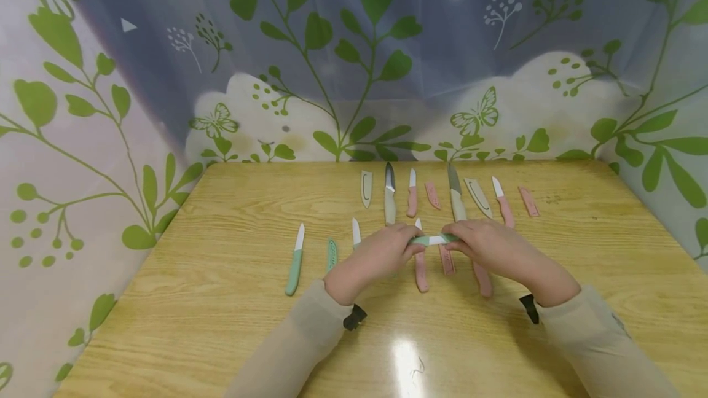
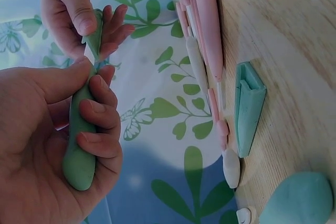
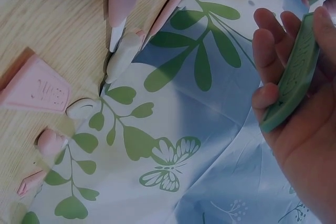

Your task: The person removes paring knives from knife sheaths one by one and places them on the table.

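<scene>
My left hand point(image 1: 378, 257) grips the green handle of a paring knife point(image 2: 80, 140), its fingers curled round it. Opposite, my right hand point(image 1: 500, 253) holds a green blade sheath point(image 3: 294, 77) between thumb and fingers. The sheath covers the tip end of the knife, and a short length of white blade point(image 1: 437, 239) shows between the two hands. Both are held above the table. Under the hands lie a pink knife point(image 1: 422, 272) and a pink sheath point(image 1: 447, 260); another pink knife point(image 1: 483, 281) is partly hidden by the right hand.
On the wooden table point(image 1: 221, 324), a green knife point(image 1: 294, 269) and a green sheath point(image 1: 332, 255) lie left. Behind are cream-handled knives point(image 1: 390, 201), cream sheaths point(image 1: 367, 189), and smaller pink knives point(image 1: 412, 198) with pink sheaths point(image 1: 528, 201). Leaf-patterned cloth point(image 1: 354, 78) hangs behind.
</scene>
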`<state>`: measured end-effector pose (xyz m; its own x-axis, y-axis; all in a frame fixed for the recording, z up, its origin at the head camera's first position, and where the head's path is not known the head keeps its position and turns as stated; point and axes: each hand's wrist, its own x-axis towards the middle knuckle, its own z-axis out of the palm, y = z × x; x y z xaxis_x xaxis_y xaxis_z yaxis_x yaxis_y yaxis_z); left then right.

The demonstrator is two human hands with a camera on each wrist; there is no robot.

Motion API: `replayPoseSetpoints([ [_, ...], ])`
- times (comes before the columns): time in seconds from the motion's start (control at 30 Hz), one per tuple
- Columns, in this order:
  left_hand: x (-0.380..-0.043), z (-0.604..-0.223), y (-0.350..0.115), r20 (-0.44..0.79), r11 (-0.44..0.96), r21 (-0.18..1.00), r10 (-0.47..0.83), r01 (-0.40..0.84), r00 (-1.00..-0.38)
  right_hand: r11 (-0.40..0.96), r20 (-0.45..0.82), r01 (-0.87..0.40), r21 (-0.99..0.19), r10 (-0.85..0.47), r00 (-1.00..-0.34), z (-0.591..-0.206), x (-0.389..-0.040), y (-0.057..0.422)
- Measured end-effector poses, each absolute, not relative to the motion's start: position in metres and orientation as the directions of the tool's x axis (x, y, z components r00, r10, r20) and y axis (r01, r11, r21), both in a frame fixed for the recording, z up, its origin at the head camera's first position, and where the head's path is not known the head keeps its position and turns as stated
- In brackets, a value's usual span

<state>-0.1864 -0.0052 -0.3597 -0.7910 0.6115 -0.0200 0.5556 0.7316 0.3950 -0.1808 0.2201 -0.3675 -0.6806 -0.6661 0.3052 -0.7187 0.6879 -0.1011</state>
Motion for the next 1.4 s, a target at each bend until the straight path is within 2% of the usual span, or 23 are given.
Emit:
replayPoseSetpoints([
  [1.23, -0.1904, -0.3655, -0.0054, 0.005, 0.726, 0.394, 0.613, 0.565, -0.79, 0.678, 0.281, -0.717, -0.161, -0.665, -0.692, -0.3651, -0.1824, 0.2265],
  [1.4, -0.1909, -0.3655, -0.0064, 0.005, 0.727, 0.391, 0.612, 0.564, -0.791, 0.691, 0.265, -0.7, -0.18, -0.651, -0.711, -0.3634, -0.1823, 0.2275],
])
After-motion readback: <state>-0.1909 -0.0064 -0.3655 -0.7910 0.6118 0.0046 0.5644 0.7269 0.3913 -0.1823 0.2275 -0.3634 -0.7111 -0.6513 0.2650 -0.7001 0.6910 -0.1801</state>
